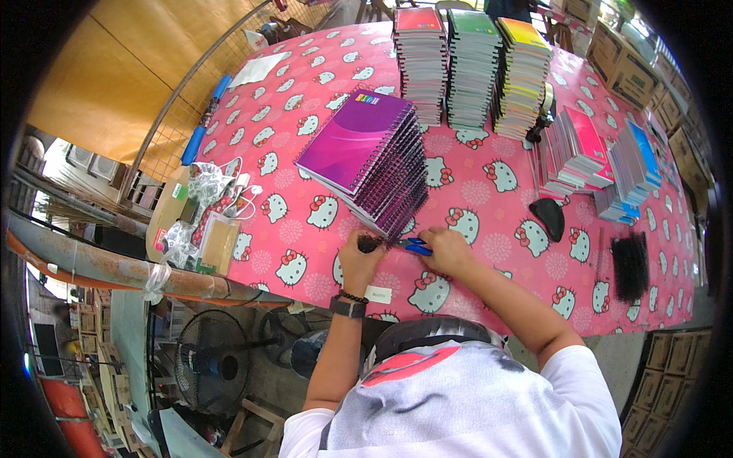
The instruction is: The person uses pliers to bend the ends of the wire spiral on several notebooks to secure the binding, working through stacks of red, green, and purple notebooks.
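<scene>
A tall, leaning stack of purple spiral notebooks [355, 145] stands in front of me, its dark coil bindings facing right and toward me. My left hand [359, 259] is at the stack's lower near corner, fingers curled round a small dark clump whose kind I cannot make out. Blue-handled pliers [417, 246] are gripped in my right hand [450, 250], closed round the handles. Their jaws point left, close to my left fingers and the bottom of the stack.
Red [420, 69], green [473, 69] and yellow [523, 76] notebook stacks stand at the back. Pink [576, 149] and blue-covered booklets [637, 164], a black pouch-like item [547, 219] and black coils [630, 267] lie right. A cardboard tray [169, 214] sits left.
</scene>
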The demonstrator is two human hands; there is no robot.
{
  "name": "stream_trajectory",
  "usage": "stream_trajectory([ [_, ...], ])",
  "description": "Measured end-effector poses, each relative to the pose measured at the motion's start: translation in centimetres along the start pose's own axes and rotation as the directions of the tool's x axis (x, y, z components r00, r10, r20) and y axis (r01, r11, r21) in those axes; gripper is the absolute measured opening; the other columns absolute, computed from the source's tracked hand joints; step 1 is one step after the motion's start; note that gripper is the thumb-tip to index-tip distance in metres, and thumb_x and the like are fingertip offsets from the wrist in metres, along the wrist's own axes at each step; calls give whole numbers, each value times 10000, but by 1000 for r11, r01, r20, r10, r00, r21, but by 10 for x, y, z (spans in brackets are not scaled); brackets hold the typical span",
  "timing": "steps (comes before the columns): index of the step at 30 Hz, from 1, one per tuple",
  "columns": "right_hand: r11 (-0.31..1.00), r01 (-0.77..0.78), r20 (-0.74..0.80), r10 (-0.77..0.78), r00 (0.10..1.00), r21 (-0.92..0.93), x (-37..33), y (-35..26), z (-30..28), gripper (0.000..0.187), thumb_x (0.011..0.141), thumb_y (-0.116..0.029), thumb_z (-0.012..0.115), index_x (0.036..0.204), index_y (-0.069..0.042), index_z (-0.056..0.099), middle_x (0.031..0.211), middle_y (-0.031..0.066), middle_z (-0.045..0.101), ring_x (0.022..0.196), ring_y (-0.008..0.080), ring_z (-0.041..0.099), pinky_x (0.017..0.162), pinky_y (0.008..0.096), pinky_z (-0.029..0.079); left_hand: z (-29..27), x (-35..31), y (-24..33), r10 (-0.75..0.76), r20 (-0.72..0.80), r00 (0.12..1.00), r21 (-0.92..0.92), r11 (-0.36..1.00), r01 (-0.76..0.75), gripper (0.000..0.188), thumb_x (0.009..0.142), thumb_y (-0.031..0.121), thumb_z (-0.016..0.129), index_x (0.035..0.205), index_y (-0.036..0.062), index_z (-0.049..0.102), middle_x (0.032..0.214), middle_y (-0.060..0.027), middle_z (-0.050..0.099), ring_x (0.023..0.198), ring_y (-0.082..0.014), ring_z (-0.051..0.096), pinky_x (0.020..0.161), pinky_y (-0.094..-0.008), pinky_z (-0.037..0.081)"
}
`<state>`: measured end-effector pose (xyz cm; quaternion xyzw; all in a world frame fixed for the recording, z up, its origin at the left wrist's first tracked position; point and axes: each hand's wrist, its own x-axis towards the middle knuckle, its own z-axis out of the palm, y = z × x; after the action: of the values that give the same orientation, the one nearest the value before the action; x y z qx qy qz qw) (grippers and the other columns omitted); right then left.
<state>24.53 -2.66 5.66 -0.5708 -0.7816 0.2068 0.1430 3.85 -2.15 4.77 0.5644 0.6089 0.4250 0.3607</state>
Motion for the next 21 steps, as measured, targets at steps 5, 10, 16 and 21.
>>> stream_trajectory([
  [5, 982, 119, -116, -137, 984, -150, -3, 9, 5, 420, 644, -203, 713, 1016, -73, 569, 921, 106, 583, 947, 273, 565, 842, 433, 417, 0, 0, -11, -88, 15, 996, -197, 976, 89, 279, 640, 62, 746, 855, 11, 575, 742, -55, 633, 684, -118, 599, 633, -265, 489],
  [10, 956, 179, -147, -216, 965, -232, 2, 0, 3, 347, 662, -178, 689, 970, -62, 581, 890, 106, 589, 910, 281, 581, 813, 430, 433, 5, 0, -14, -93, 17, 996, -241, 966, 94, 272, 642, 56, 740, 852, 5, 574, 745, -56, 634, 671, -115, 598, 626, -262, 491],
  [16, 1000, 10, 24, -10, 1000, -29, 2, 1, -3, 286, 681, -206, 682, 908, -49, 608, 788, 113, 589, 793, 308, 590, 732, 398, 481, 2, 2, -20, -87, -14, 996, -229, 970, 82, 270, 666, 14, 701, 900, 1, 566, 781, -70, 635, 671, -134, 610, 606, -264, 502],
  [21, 985, 120, -114, -135, 984, -126, -1, 12, 1, 298, 661, -164, 667, 927, -56, 588, 875, 116, 595, 882, 294, 590, 793, 420, 450, -2, 0, -29, -23, -17, 1000, -99, 995, 21, 305, 684, 3, 692, 958, 19, 560, 802, -48, 619, 685, -130, 602, 593, -245, 499],
])
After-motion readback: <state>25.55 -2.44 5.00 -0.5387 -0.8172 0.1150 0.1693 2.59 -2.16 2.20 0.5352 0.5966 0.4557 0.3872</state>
